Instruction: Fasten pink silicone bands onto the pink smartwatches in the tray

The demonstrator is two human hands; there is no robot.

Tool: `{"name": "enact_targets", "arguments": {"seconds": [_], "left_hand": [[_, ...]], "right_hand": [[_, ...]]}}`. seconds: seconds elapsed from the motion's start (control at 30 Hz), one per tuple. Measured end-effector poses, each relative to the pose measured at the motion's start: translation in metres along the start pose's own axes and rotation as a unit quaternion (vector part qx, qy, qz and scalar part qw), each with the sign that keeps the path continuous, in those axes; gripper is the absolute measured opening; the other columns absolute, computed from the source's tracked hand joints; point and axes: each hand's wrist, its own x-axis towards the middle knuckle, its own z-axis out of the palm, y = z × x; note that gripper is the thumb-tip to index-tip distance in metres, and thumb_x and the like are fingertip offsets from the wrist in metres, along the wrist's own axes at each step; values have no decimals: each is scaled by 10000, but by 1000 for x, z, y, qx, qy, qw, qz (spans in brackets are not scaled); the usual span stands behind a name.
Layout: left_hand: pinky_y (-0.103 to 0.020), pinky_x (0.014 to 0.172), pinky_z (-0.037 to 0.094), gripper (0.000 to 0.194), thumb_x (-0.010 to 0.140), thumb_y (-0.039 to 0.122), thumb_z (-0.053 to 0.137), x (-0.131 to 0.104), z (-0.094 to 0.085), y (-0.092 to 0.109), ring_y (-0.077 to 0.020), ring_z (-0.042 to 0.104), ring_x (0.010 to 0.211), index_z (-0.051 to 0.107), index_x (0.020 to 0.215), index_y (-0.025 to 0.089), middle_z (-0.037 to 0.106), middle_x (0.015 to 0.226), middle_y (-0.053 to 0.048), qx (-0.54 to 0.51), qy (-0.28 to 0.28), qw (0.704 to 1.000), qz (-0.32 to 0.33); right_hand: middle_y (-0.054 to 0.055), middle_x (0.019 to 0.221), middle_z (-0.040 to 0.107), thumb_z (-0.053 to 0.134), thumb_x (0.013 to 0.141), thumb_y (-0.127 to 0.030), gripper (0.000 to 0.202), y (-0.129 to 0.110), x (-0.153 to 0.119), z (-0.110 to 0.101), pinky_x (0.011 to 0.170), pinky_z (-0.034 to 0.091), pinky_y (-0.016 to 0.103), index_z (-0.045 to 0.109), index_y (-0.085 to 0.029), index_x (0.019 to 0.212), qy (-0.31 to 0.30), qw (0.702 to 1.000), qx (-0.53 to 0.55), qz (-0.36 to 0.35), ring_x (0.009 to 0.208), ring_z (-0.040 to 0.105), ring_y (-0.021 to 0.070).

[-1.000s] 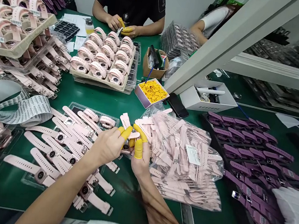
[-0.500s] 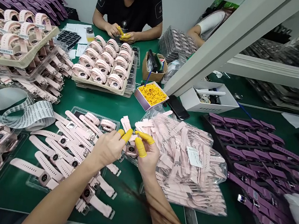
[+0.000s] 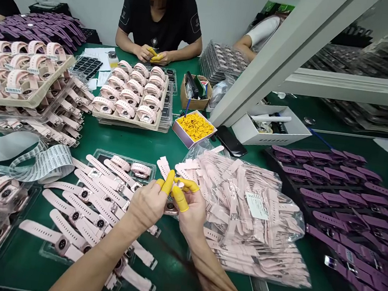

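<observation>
My left hand (image 3: 149, 202) and my right hand (image 3: 191, 207) meet over the middle of the table, with yellow finger cots on several fingertips. Between them is a smartwatch with a pink strap (image 3: 163, 167); one strap end sticks up past my left fingers. The watch case (image 3: 170, 207) shows partly below the fingertips. Both hands are closed in pinches on the strap, whose joint with the case is hidden. Left of my hands, pink-strapped watches (image 3: 75, 216) lie in slanted rows on clear trays. On the right is a clear bag of pink straps (image 3: 239, 204).
A box of yellow finger cots (image 3: 196, 127) and a phone (image 3: 230, 142) stand beyond the bag. Trays of pink watches (image 3: 131, 92) fill the back and left. Purple-strapped watches (image 3: 346, 208) lie right. A label roll (image 3: 50, 162) sits left. A co-worker (image 3: 160, 21) sits opposite.
The view has tilted up slightly, so most things sit lower in the picture. My fingers have shifted a little on the strap, and both hands still hold the watch.
</observation>
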Motion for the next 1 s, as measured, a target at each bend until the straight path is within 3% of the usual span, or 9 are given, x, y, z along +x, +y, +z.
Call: {"name": "enact_targets", "arguments": {"seconds": [0.13, 0.27, 0.43, 0.5, 0.57, 0.7, 0.8, 0.9, 1.0], "left_hand": [[-298, 584, 543, 261, 845, 34, 456, -4, 8, -7, -235, 660, 738, 687, 920, 129, 670, 797, -109, -27, 16, 999, -32], [-311, 614, 559, 241, 860, 48, 442, -5, 6, -6, -238, 653, 743, 655, 892, 155, 663, 788, -103, -127, -35, 991, -29], [-351, 781, 631, 353, 915, 209, 534, -2, -11, -6, -238, 718, 882, 637, 1247, 146, 721, 1044, -124, -397, -52, 914, -62], [-373, 867, 634, 403, 952, 225, 531, -1, -12, -8, -248, 736, 975, 621, 1340, 165, 738, 1135, -134, -437, -18, 897, -72], [-406, 966, 611, 374, 977, 186, 500, -1, -9, -9, -265, 723, 1103, 661, 1314, 178, 751, 1181, -137, -423, 43, 902, -76], [-436, 1018, 582, 301, 1008, 194, 497, -4, -6, -13, -278, 707, 1172, 723, 1205, 172, 766, 1198, -138, -413, 145, 888, -141], [-368, 860, 632, 280, 1039, 299, 503, -4, -10, -17, -248, 761, 1007, 742, 1093, 164, 796, 1040, -115, -474, 184, 823, -254], [-332, 765, 647, 313, 1019, 429, 566, -1, -14, -19, -223, 782, 869, 726, 1027, 160, 793, 897, -82, -542, 238, 721, -359], [-320, 691, 654, 368, 945, 516, 669, 3, -13, -22, -212, 783, 769, 708, 1023, 159, 782, 865, -64, -590, 277, 641, -404]], "right_hand": [[35, 838, 764, 842, 793, -490, 350, 1, 3, -1, 683, 616, 316, 716, -212, 966, -44, 998, -50, 13, 750, 721, 199], [43, 851, 774, 792, 842, -510, 339, 3, 2, -1, 695, 636, 337, 717, -215, 989, -23, 996, -83, -15, 774, 738, 217], [64, 961, 785, 720, 931, -396, 233, 3, -4, -4, 755, 646, 371, 710, -234, 1097, -37, 967, -203, -150, 852, 757, 232], [69, 994, 779, 734, 921, -316, 216, 0, -5, -7, 795, 640, 381, 715, -241, 1123, -50, 933, -273, -229, 891, 757, 240], [72, 975, 767, 703, 943, -275, 200, -3, -5, -7, 777, 638, 370, 713, -239, 1139, -61, 904, -319, -279, 881, 753, 239], [78, 919, 743, 662, 986, -313, 188, -9, -6, -3, 686, 623, 336, 709, -213, 1138, -119, 886, -364, -262, 804, 739, 226], [83, 920, 740, 655, 992, -336, 193, -11, -8, 2, 698, 622, 348, 709, -202, 1119, -162, 881, -384, -227, 816, 734, 235], [91, 972, 743, 651, 993, -337, 183, -11, -10, 4, 768, 629, 368, 703, -204, 1108, -175, 882, -388, -203, 881, 736, 244], [93, 1010, 735, 656, 989, -326, 209, -10, -12, 4, 809, 625, 372, 674, -211, 1163, -169, 886, -382, -200, 916, 728, 244]]}}
